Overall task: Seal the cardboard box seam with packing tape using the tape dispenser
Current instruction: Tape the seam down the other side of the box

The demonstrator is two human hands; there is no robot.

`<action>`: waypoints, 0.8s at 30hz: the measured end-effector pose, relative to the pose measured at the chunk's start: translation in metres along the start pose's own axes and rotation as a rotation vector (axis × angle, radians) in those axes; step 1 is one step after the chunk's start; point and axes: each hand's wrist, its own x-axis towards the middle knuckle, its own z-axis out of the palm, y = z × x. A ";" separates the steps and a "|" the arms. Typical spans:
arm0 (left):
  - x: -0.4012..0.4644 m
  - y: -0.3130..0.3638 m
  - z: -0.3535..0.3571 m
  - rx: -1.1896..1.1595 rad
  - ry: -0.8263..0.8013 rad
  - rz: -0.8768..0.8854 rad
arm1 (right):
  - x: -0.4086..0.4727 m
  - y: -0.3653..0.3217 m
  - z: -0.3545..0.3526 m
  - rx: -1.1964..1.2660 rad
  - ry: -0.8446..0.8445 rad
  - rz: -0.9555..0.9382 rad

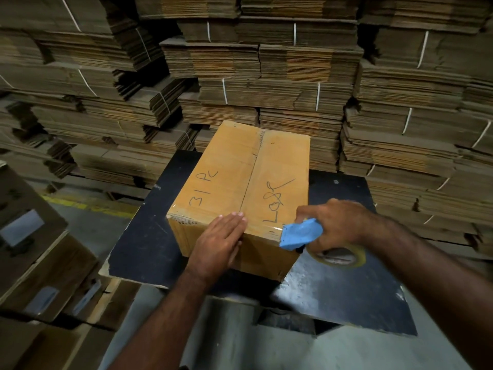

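Observation:
A closed cardboard box (240, 172) with handwriting on top lies on a black table (149, 244). Its centre seam (252, 166) runs away from me. Clear tape shines along the near top edge. My left hand (218, 241) lies flat over the near edge by the seam, fingers together. My right hand (338, 222) grips a blue tape dispenser (300, 235) pressed at the box's near right corner. Its tape roll (338, 256) hangs below the hand.
Bundles of flattened cardboard (266, 76) are stacked high behind and to both sides. Brown boxes with labels (40, 257) stand at the left. A yellow floor line (80, 204) shows beyond the table's left edge.

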 end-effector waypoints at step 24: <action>0.015 0.051 0.005 0.019 -0.106 0.056 | -0.034 0.038 0.045 0.019 0.152 0.027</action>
